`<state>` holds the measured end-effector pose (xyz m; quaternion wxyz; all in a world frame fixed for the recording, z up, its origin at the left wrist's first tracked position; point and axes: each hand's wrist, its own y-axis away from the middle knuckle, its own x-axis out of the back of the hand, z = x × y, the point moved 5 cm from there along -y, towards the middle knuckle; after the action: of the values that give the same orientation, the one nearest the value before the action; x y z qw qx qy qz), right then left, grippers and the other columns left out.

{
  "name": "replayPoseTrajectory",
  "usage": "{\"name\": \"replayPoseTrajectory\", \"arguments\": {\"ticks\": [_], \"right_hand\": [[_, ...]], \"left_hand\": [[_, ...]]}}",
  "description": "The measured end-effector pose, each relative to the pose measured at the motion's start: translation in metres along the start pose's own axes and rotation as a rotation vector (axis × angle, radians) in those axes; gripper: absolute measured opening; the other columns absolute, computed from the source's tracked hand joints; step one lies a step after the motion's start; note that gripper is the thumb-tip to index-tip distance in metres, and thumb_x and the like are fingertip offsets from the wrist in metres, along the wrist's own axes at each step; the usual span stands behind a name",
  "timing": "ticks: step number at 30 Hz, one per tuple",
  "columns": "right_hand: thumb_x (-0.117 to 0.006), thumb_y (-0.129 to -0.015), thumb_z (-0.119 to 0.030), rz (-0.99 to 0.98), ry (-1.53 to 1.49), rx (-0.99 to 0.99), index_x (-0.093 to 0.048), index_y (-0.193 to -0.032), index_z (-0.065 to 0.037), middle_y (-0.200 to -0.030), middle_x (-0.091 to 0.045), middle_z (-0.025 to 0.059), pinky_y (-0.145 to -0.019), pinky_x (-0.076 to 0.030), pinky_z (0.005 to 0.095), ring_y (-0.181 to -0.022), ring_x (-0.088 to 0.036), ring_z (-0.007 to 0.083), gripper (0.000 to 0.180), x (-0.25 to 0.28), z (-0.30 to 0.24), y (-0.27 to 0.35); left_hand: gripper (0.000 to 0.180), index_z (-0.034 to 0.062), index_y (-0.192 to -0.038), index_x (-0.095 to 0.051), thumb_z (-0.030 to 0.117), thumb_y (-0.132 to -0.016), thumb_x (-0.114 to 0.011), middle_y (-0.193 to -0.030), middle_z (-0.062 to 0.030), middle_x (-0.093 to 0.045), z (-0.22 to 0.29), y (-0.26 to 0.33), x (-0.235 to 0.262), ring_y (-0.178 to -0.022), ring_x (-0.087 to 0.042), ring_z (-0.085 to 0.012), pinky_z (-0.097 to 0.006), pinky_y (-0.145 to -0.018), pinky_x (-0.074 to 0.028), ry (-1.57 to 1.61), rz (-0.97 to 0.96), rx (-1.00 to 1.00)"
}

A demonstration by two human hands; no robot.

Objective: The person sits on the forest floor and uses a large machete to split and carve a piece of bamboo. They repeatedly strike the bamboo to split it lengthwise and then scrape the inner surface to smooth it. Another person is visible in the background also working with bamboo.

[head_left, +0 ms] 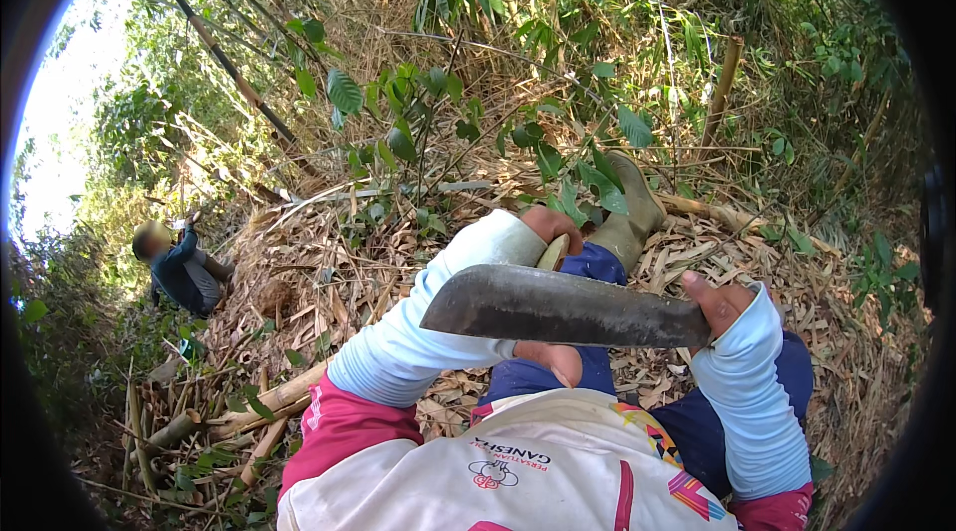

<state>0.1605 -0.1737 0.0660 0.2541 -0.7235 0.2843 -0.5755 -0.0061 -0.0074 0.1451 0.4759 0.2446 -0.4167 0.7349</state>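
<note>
My right hand (719,307) is closed at the base of a machete (568,307), its handle hidden in the grip. The broad dark blade lies crosswise over my lap, its rounded tip toward my left forearm. Behind the blade is my left hand (553,225), mostly covered by it. Curled fingers show above the blade and what looks like the thumb below. A small pale tan piece (553,253) shows against those fingers; its kind cannot be made out. Light blue sleeves cover both forearms.
I sit with a booted leg (629,208) stretched out on dry leaf litter (329,277). Leafy saplings (398,123) stand ahead. Cut bamboo poles (269,402) lie at left, another pole (722,217) at right. Another person (189,272) crouches far left.
</note>
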Motion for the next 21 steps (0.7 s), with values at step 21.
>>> {"name": "replayPoseTrajectory", "arguments": {"ticks": [21], "right_hand": [[-0.075,-0.048,-0.004,-0.084,0.013,-0.150,-0.062,-0.124,-0.025,-0.069,-0.049,0.0010,-0.073,-0.044,0.0474,-0.063,-0.052,0.0234,0.080,-0.011,0.008,0.013]], "left_hand": [[0.088,0.0004,-0.111,-0.056,0.060,-0.053,-0.084,-0.069,-0.0164,-0.060,-0.008,0.000,-0.005,-0.066,-0.063,-0.0371,-0.037,-0.058,-0.048,-0.010,-0.002,0.055]]}}
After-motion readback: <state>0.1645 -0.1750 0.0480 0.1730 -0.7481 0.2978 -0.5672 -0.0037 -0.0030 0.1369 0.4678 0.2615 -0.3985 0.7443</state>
